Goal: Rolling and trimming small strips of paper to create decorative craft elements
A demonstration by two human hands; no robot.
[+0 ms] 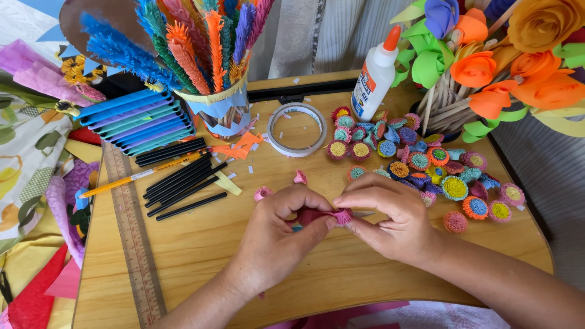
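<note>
Both hands pinching one little pink fringed coil [341, 215], dead centre on the table [201, 244].

Left hand [277, 234] and right hand [390, 216] meet fingertip to fingertip on it, wrists angled inward, coil lying sideways between them, left gripping its darker tail. Finished flowers [420, 161] sit just beyond the right hand.

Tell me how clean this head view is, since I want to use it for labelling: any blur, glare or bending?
Head view: light is even and soft, with faint shadows under the left hand and right hand; the pink fringed paper roll between them is sharp; a mild sheen shows on the wooden table; the ruler and table edges bow slightly toward the frame borders.
</note>
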